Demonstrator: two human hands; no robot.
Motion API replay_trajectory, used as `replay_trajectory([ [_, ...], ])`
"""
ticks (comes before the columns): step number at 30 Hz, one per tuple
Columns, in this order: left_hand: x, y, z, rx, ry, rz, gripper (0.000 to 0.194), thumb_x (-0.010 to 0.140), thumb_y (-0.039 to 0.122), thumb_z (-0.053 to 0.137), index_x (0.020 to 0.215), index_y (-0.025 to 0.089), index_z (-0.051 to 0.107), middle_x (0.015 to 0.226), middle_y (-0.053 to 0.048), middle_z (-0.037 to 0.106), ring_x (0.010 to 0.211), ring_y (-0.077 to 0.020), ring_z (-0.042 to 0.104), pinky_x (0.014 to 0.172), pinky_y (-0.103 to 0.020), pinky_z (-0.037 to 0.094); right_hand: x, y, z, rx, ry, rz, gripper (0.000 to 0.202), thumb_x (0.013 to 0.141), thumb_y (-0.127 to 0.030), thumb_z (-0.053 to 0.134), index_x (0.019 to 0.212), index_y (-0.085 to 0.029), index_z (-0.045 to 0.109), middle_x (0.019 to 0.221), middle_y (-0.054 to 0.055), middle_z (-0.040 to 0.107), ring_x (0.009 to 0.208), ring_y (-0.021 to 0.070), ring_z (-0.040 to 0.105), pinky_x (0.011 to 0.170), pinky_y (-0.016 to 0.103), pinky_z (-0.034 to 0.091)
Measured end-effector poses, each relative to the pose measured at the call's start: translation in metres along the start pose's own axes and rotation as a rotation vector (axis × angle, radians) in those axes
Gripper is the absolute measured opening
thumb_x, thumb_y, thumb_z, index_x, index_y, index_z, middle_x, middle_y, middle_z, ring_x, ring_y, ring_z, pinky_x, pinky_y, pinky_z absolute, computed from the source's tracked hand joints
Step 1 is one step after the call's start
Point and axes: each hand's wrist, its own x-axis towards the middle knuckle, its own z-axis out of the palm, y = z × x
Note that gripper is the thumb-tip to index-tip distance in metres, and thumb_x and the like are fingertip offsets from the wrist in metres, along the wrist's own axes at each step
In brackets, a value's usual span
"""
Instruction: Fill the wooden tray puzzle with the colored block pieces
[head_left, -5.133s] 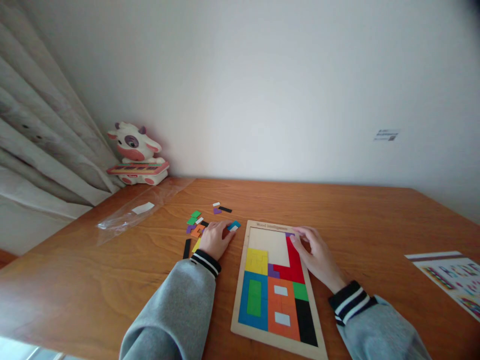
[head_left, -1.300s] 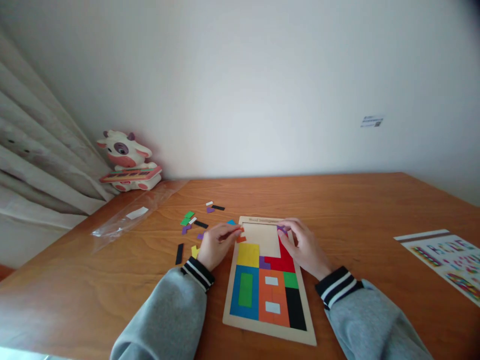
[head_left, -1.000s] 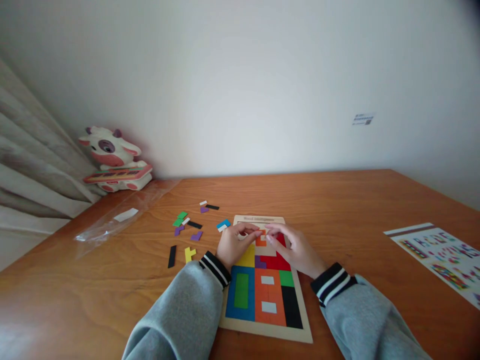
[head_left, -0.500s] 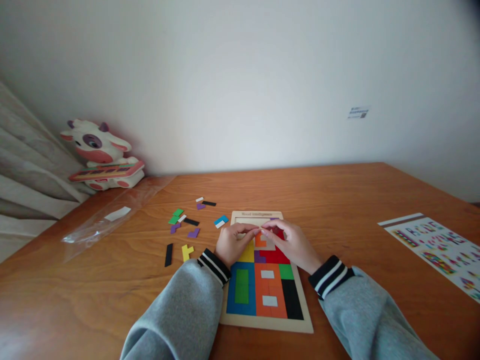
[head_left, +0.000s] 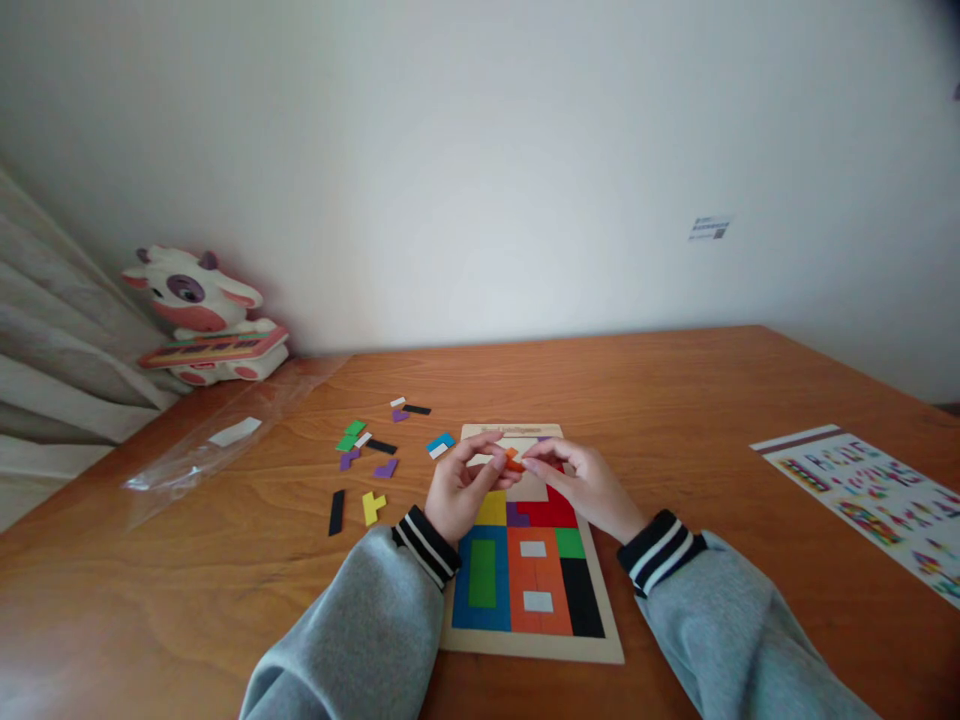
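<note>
A wooden puzzle board lies in front of me, its lower part filled with blue, green, orange, white and black pieces. Higher up are yellow, purple and red pieces beside bare wood. Above the board's upper part, a small orange piece is held between my hands. My left hand grips it from the left with fingers pressed together. My right hand pinches at its right side, over the red pieces.
Loose pieces lie left of the board, among them a yellow one and a black bar. A clear plastic bag and a toy cow stand further left. A printed sheet lies at the right.
The orange piece has come up off the board, and bare wood shows where it was. My left fingers have lifted and turned around it; my right hand has barely moved.
</note>
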Motion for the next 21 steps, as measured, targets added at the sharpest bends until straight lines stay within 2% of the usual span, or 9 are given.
replay_trajectory([
  [3, -0.002, 0.0, -0.001, 0.242, -0.025, 0.108, 0.038, 0.088, 0.04, 0.064, 0.119, 0.019, 0.06, 0.094, -0.005, 0.064, 0.073, -0.0144, 0.068, 0.065, -0.027, 0.056, 0.001, 0.001, -0.002, 0.028, 0.011, 0.019, 0.023, 0.088, -0.041, 0.062, 0.09, -0.02, 0.07, 0.091, 0.005, 0.074, 0.084, 0.0199, 0.068, 0.076, 0.032, 0.053],
  [6, -0.001, 0.001, -0.003, 0.601, -0.078, 0.269, 0.023, 0.09, 0.028, 0.059, 0.109, 0.02, 0.069, 0.088, -0.005, 0.067, 0.078, -0.0157, 0.064, 0.073, -0.03, 0.054, 0.001, 0.003, -0.006, -0.036, 0.011, 0.017, 0.021, 0.087, -0.04, 0.063, 0.091, -0.02, 0.07, 0.09, 0.005, 0.075, 0.081, 0.0192, 0.068, 0.073, 0.031, 0.053],
  [8, -0.001, 0.002, -0.005, 0.722, -0.103, 0.316, 0.019, 0.09, 0.024, 0.058, 0.103, 0.019, 0.071, 0.088, -0.006, 0.069, 0.081, -0.0169, 0.064, 0.078, -0.032, 0.053, 0.0, 0.005, -0.009, -0.085, -0.002, 0.015, 0.021, 0.088, -0.039, 0.062, 0.091, -0.02, 0.071, 0.09, 0.005, 0.075, 0.08, 0.0193, 0.068, 0.073, 0.032, 0.052],
  [17, -0.001, -0.001, -0.007, 0.819, -0.123, 0.316, 0.016, 0.089, 0.022, 0.06, 0.099, 0.018, 0.072, 0.09, -0.007, 0.071, 0.085, -0.0185, 0.065, 0.08, -0.032, 0.053, -0.002, 0.012, -0.009, -0.121, -0.086, 0.032, 0.018, 0.088, -0.036, 0.061, 0.088, -0.02, 0.07, 0.086, 0.005, 0.075, 0.077, 0.0188, 0.068, 0.071, 0.031, 0.052],
  [21, -0.001, -0.001, -0.006, 0.772, -0.111, 0.295, 0.014, 0.089, 0.023, 0.062, 0.097, 0.018, 0.072, 0.088, -0.005, 0.072, 0.083, -0.0173, 0.067, 0.079, -0.03, 0.053, -0.001, 0.012, -0.008, -0.092, -0.02, 0.052, 0.019, 0.087, -0.037, 0.063, 0.094, -0.02, 0.068, 0.091, 0.005, 0.075, 0.082, 0.0192, 0.069, 0.074, 0.032, 0.052],
])
